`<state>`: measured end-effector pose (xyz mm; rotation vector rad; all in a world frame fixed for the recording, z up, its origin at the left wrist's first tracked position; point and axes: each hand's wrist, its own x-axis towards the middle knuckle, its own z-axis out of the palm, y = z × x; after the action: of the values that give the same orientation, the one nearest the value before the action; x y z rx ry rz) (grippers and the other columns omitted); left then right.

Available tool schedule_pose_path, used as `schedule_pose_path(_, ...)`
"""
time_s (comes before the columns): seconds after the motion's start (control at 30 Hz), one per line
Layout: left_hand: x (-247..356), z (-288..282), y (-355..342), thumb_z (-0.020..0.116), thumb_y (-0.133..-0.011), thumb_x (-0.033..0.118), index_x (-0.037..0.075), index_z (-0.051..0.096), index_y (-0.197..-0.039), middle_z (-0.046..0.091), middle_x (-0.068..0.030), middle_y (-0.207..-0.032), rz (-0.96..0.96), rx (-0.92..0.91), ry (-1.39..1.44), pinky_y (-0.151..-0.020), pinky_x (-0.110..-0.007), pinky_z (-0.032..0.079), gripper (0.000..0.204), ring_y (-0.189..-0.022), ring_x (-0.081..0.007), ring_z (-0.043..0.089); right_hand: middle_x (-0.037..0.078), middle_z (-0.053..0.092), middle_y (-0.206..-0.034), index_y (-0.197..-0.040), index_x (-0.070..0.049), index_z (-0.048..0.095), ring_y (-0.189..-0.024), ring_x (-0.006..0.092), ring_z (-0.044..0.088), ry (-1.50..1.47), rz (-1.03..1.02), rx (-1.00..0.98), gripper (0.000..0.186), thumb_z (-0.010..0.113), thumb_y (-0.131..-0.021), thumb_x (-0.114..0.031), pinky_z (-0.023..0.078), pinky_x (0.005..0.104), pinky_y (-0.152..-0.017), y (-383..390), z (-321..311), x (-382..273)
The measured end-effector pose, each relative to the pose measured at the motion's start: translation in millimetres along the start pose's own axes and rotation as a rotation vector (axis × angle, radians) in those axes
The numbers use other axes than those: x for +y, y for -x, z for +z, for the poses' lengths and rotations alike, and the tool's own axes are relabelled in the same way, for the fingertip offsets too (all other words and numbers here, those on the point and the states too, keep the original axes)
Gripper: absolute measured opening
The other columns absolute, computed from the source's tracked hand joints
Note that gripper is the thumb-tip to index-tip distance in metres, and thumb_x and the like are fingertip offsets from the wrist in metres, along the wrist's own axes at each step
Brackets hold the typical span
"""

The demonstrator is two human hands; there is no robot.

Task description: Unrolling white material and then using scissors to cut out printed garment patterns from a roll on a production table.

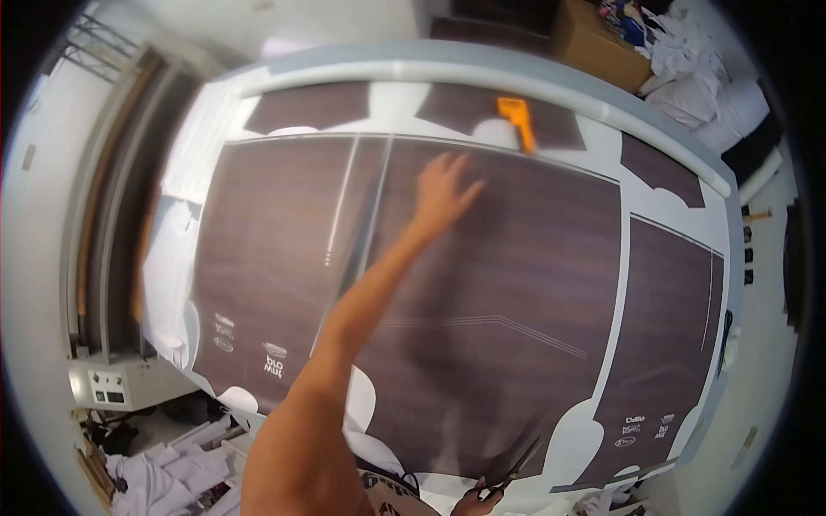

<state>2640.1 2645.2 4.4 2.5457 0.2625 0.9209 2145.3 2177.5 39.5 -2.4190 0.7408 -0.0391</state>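
Observation:
My left hand [443, 189] is stretched over the middle of a large printed dark brown sheet [482, 258], fingers apart and slightly blurred, just short of an orange gun-shaped tool [516, 116] lying by the sheet's far edge. Low in the view, my right hand [469, 500] grips black-handled scissors [516, 464], their blades pointing up over the near edge of the sheet. A long, thin, greyish strip [370, 215] runs under my left forearm. More brown pattern pieces with white surrounds [667, 301] lie at either side and along the back.
A white roll [396, 70] spans the table's back. A cardboard box [594, 47] and white cloth [697, 77] sit beyond at the right. Long rails [116, 215] and a control box [103, 387] stand at the left, with piled white scraps [172, 482] below.

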Motion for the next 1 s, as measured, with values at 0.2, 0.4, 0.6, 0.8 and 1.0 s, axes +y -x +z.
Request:
schedule_pose_path(0.2,-65.7,-178.2,136.0,0.077,-0.087,0.022,0.003,0.062,-0.13,0.055,-0.024,-0.135,-0.339,-0.095,-0.285,-0.104,-0.05,0.044,0.049,-0.122,-0.0414,0.055,0.01,0.054,-0.062,-0.077,-0.001,0.057,-0.056,0.0217,0.047,0.057,-0.405,-0.271,0.035,0.087,-0.079,-0.019,0.042,0.0417,-0.057,-103.1,23.8,-122.8)
schedule_pose_path(0.4,-89.5,-133.9,118.6,0.066,-0.095,0.012,-0.005,0.056,-0.133,0.048,-0.0293,-0.144,-0.189,-0.051,-0.098,-0.111,-0.049,0.04,0.044,-0.131,-0.047,0.049,-0.002,0.051,-0.059,-0.069,-0.005,0.058,-0.053,0.0085,0.045,-0.181,-0.606,-0.937,0.044,0.089,-0.079,-0.034,0.036,0.0297,-0.048,-244.8,171.9,-369.9)
schedule_pose_path(0.6,-119.0,-109.9,110.7,0.054,-0.104,0.03,-0.009,0.042,-0.146,0.042,-0.0318,-0.15,-0.488,-0.143,0.025,-0.117,-0.048,0.034,0.058,-0.141,-0.047,0.04,-0.002,0.056,-0.058,-0.073,-0.009,0.064,-0.045,0.0058,0.051,0.129,-0.572,-1.243,0.046,0.082,-0.084,-0.049,0.039,0.0237,-0.042,-284.7,264.3,-552.0)
schedule_pose_path(0.8,-174.0,-105.8,79.4,0.05,-0.105,0.036,-0.008,0.037,-0.15,0.035,-0.0298,-0.158,-0.459,-0.201,0.232,-0.122,-0.045,0.028,0.065,-0.148,-0.0423,0.033,-0.003,0.056,-0.058,-0.073,-0.01,0.065,-0.045,0.0062,0.051,0.236,-0.632,-1.462,0.047,0.079,-0.084,-0.053,0.037,0.0237,-0.044,-289.5,349.9,-628.3)
schedule_pose_path(1.0,-197.0,-89.6,85.4,0.064,-0.097,0.02,-0.003,0.059,-0.136,0.058,-0.0244,-0.141,-0.444,0.056,0.418,-0.117,-0.043,0.035,0.046,-0.138,-0.0399,0.049,-0.001,0.054,-0.057,-0.076,-0.007,0.067,-0.047,0.0073,0.051,0.279,-0.518,-1.692,0.048,0.067,-0.094,-0.052,0.037,0.0258,-0.044,-331.7,415.2,-656.2)
